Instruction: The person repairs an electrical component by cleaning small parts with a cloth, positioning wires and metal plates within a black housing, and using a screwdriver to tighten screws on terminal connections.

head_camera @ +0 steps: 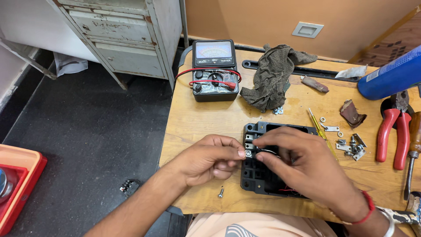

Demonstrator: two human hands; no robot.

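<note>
Tabletop (197,123): lying as a light wooden board, scuffed, carrying everything below.
Black housing (258,175): sitting near the front edge of the tabletop, between the two hands; showing as a moulded black plastic box, roughly rectangular, open side up, with square pockets along its left wall and small bright metal terminals at the upper left; showing a trace of red wire inside at the lower right.
Blue cylinder (390,77): lying at the far right, slanting off the edge of view.
Grey rag (272,74): lying crumpled behind the housing, well apart from it.
Analogue multimeter (215,70): standing at the back, black with a pale dial, red leads looping over its face.
Red-handled pliers (392,131): lying at the right, handles pointing toward the front.
Right hand (302,166): reaching over the top of the housing, covering its middle; fingers (267,142) pinching together at the terminals on the upper left wall, apparently on a small metal part, though too small for telling exactly.
Left hand (210,160): resting on the tabletop just beside the housing's left wall; fingers curling in, thumb tip (240,153) pressing against the same bright terminal.
Yellow screwdriver (320,131): lying just right of the housing, partly hidden behind the right hand.
Loose metal fittings (351,147): lying scattered right of the screwdriver.
Single screw (221,192): lying below the left hand.
</note>
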